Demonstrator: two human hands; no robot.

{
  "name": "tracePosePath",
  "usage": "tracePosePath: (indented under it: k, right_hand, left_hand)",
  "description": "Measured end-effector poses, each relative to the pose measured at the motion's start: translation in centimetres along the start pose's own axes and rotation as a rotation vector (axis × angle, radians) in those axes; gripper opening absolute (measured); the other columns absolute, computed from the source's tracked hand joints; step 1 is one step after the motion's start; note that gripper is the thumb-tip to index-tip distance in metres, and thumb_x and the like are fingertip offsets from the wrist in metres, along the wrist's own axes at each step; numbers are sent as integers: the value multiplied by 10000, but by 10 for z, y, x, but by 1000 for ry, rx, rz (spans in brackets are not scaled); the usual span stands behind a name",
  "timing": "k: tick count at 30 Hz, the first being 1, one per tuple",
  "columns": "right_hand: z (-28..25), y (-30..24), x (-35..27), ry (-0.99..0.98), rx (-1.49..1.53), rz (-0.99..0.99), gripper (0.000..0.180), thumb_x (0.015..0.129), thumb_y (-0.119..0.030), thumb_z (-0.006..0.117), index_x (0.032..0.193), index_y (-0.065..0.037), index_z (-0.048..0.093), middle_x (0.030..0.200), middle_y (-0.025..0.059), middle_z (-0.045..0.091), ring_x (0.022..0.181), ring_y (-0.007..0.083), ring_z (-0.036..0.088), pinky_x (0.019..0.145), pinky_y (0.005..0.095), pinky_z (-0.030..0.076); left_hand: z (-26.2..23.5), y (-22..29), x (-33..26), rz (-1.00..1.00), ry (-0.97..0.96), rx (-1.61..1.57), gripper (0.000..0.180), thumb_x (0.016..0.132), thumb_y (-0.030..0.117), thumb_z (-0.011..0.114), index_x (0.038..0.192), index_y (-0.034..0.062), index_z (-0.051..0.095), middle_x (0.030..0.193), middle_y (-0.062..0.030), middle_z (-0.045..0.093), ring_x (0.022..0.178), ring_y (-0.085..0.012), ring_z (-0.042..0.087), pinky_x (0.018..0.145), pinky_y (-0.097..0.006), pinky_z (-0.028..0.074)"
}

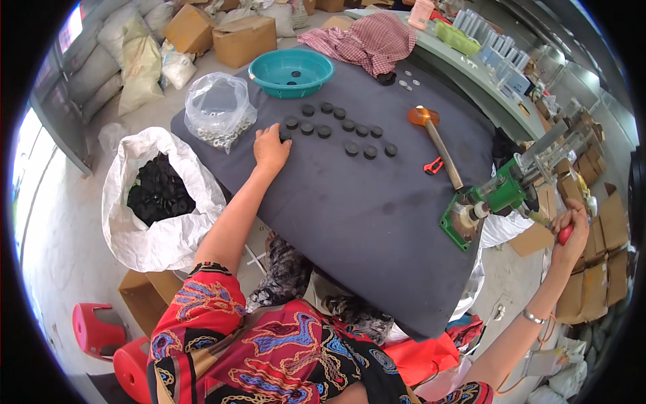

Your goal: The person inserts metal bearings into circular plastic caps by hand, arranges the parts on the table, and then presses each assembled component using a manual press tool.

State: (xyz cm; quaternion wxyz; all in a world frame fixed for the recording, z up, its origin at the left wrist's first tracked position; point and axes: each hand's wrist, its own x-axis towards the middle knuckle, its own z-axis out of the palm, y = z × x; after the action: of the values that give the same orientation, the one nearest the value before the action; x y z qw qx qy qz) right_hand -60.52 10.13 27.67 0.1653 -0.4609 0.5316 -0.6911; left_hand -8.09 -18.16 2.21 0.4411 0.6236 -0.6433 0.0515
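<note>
1. Your left hand [270, 148] lies on the dark grey cloth [377, 215] with its fingertips touching a black round cap [285, 135] at the left end of the near row; the fingers are bent over it, but you cannot tell whether they grip it.
2. The other black caps [346, 125] lie in two loose rows running right from that hand, far of the table's middle.
3. Your right hand [570, 236] is clenched around the red knob [565, 234] of a lever on the green hand press [494, 196], at the table's right edge.
4. Left of the press lie an orange-headed mallet [436, 138] and a small red tool [433, 165], close together.
5. Farther out: a teal basin [291, 72] (a few caps inside) at the far edge, a clear bag of metal rings [219, 111] to its left, and a white sack of black caps [160, 192] left of the table.
</note>
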Motion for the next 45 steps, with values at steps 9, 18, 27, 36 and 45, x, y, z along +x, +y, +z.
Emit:
tracePosePath:
  k: [9,18,27,36,45]
  right_hand:
    - [26,-13,10,42,30,8,259,859,-73,418,1015,66,571,594,13,423,501,115,399,517,278,380]
    - [24,-20,2,57,-8,-13,287,839,-84,396,1002,95,549,571,36,435,481,130,407,529,287,397]
    - [22,-16,4,5,2,-29,282,845,-75,388,998,98,550,573,36,436,487,131,414,532,288,397]
    - [24,-6,-19,16,2,-89,269,846,-71,395,972,108,551,554,47,441,488,136,421,533,293,401]
    - [20,100,-130,66,-564,-469,210,858,-124,481,902,38,607,613,59,552,488,120,496,545,260,431]
  left_hand:
    - [3,-3,5,-58,-112,24,321,715,155,691,1029,93,659,917,-118,663,917,-311,592,790,-418,488]
    - [29,253,-82,359,-489,-842,531,665,91,734,1161,59,547,983,-139,644,922,-288,622,787,-380,501]
    - [92,360,-125,493,-648,-771,593,674,91,713,1210,-2,477,986,-166,649,939,-359,576,818,-431,471]
    - [118,380,-139,383,-702,-910,660,661,102,735,1223,-30,418,949,-126,660,934,-318,580,850,-416,407]
    - [107,373,-138,324,-624,-890,733,669,82,730,1307,-57,397,1100,-191,633,1035,-357,591,880,-410,473]
